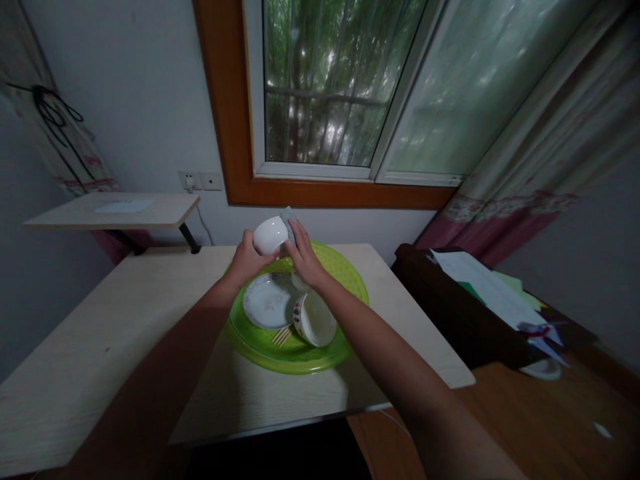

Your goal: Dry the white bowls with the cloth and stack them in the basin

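Note:
My left hand [250,257] grips a small white bowl [271,235], tilted on its side above the far part of a round green tray [300,365]. In my right hand [304,253] is a grey-green cloth [288,217], pressed against the bowl's rim side. Below them a white plate [267,301] with a faint pattern lies in the tray. Beside it a patterned bowl [317,320] rests tipped over, its mouth facing right and toward me. Several chopsticks [283,335] poke out at the plate's near edge. Another pale dish behind my right wrist is mostly hidden.
The tray stands on a light wooden table [170,280]. A raised shelf [120,210] is at the table's back left. Behind are wall sockets [200,181] and a window [330,87]. To the right, a dark cabinet [450,307] carries papers [485,287].

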`<state>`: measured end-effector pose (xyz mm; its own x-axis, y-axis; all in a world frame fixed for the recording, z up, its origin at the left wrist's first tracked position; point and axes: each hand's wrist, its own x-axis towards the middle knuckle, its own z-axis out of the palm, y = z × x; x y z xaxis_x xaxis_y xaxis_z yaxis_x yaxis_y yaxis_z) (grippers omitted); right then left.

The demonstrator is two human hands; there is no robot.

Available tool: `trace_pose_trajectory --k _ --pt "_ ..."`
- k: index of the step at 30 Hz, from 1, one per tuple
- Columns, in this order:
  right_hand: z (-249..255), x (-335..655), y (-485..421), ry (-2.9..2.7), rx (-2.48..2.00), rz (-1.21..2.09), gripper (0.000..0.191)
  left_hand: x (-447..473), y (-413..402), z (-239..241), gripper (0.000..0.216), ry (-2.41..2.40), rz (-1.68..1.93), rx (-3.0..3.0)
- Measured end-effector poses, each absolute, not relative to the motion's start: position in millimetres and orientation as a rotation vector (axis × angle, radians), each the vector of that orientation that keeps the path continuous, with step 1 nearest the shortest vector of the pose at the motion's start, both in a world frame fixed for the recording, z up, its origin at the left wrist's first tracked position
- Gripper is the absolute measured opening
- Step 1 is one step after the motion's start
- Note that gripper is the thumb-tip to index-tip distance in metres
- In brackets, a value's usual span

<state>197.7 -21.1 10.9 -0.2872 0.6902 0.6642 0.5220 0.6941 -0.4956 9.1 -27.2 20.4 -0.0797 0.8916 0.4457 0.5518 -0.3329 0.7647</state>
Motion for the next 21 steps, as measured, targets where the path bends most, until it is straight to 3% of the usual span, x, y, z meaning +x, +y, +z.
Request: trace_pose_trajectory --k 7,21 --pt "-3.8 203.4 -10.8 -1.863 -0.982 0.405 0.076 7.0 -22.4 14.5 0.064 1.505 1.376 1.823" --pt "33.1 185.9 -49.1 -2.275 -0.863 -0.122 0.053 5.9 -21.9 12.2 0.062 1.375 1.299 1.904"
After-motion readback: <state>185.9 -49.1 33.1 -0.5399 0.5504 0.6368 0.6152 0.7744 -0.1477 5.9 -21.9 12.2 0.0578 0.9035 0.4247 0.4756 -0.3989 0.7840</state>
